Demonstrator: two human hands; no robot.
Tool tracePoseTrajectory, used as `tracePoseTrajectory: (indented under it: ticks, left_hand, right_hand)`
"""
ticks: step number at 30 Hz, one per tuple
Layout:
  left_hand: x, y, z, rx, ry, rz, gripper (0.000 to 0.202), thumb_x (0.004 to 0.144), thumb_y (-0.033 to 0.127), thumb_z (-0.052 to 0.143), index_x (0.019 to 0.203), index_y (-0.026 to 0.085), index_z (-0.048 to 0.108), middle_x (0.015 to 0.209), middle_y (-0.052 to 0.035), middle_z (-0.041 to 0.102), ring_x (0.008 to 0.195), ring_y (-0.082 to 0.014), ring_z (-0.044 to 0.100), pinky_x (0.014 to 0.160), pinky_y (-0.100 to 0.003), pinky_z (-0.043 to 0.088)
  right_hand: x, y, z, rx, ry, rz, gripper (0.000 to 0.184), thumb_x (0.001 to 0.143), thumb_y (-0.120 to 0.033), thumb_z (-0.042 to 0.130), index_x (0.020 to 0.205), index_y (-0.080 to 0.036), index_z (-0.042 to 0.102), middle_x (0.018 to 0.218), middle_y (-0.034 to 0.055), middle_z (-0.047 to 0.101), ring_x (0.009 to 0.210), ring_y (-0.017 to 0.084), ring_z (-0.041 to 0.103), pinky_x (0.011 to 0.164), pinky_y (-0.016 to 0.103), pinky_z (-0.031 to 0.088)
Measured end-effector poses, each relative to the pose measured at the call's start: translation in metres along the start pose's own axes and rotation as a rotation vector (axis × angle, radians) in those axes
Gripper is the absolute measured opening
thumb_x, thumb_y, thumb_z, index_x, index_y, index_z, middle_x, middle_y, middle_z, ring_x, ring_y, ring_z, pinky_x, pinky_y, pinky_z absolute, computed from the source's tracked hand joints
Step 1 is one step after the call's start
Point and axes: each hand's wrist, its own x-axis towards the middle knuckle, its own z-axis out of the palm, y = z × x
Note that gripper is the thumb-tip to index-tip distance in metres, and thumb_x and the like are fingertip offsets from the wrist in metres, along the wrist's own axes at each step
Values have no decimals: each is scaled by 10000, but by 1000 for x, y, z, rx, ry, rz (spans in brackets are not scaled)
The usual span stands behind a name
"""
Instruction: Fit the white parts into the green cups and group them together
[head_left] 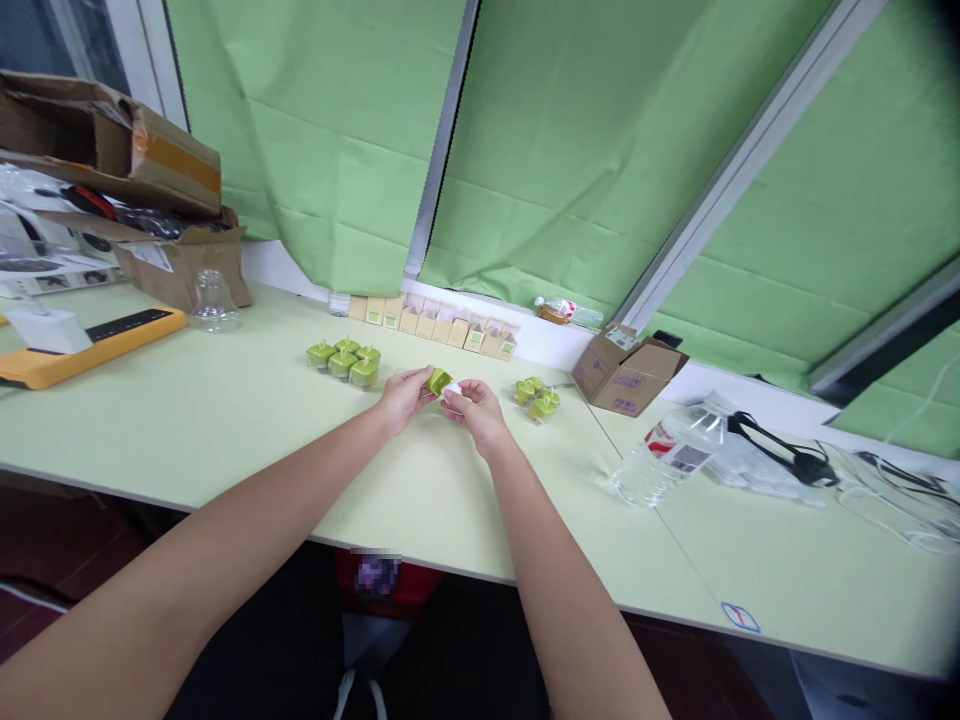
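My left hand (405, 400) is closed on a small green lid (438, 381) held just above the middle of the table (420, 480). Right beside it, my right hand (478, 412) pinches a small white piece (451, 390), too small to identify further. The lid and the white piece are close together; whether they touch, I cannot tell. To the left of my hands sits a cluster of small clear containers with green lids (364, 372). A smaller group of similar green-lidded containers (544, 402) stands to the right.
Small cardboard boxes (427, 323) line the table's back edge. An open carton (628, 370), a large plastic bottle (671, 450) and cables (892, 490) are at right. A yellow-edged power strip (97, 345), a clear dome (215, 300) and stacked cartons (176, 265) are at left.
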Motion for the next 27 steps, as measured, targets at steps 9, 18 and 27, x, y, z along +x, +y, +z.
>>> tracePoseTrajectory:
  ticks: [9, 18, 27]
  left_hand:
    - [-5, 2, 3, 14, -18, 0, 181, 781, 278, 759, 845, 118, 704, 922, -100, 738, 818, -188, 699, 843, -352, 562]
    - [-6, 4, 3, -4, -48, 16, 184, 778, 264, 760, 878, 117, 711, 941, -101, 737, 827, -180, 697, 840, -338, 558]
    - [-3, 4, 2, -76, -65, 83, 155, 777, 188, 734, 926, 146, 726, 1010, -84, 726, 932, -187, 687, 875, -342, 548]
  right_hand:
    - [2, 1, 2, 89, 12, -97, 449, 592, -311, 861, 887, -207, 540, 857, -23, 655, 741, 134, 703, 774, 306, 603]
    - [-3, -7, 5, 190, 12, -57, 367, 640, -217, 818, 891, -203, 550, 864, 10, 675, 829, 151, 698, 823, 318, 604]
    - [-5, -7, 6, 103, -8, -142, 399, 599, -251, 817, 913, -203, 575, 981, 3, 642, 874, 134, 665, 871, 321, 575]
